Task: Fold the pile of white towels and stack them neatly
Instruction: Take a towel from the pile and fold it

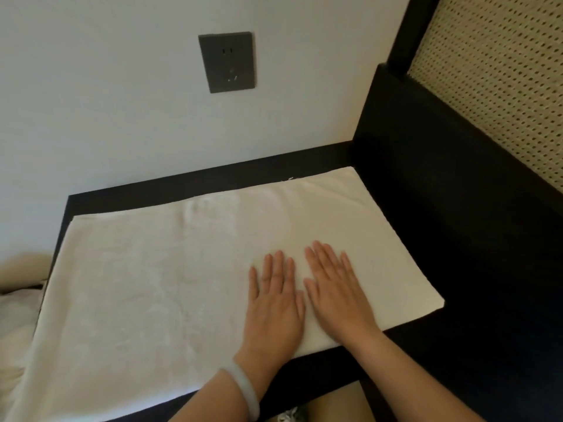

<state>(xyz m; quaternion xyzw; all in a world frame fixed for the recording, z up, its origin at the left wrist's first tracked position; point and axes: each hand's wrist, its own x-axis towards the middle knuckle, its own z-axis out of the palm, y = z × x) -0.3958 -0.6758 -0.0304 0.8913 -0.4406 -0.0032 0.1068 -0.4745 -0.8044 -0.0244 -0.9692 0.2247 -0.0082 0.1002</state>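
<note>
Towel: I see one white towel (pixel 170 278) spread flat across the dark worktop (pixel 405 351), filling the centre and lower left of the frame; its left end hangs off the worktop edge.
Left hand: my left hand (pixel 275 303) lies palm down on the towel at lower centre, fingers spread and gripping nothing; a pale bangle (pixel 243 391) sits on the wrist.
Right hand: my right hand (pixel 336 290) lies flat just beside it, fingers extended, nothing gripped.
Far left: pale cloth (pixel 18 287), possibly more towels, too cropped to tell.
Wall: dark socket plate (pixel 227 62) at upper centre.
</note>
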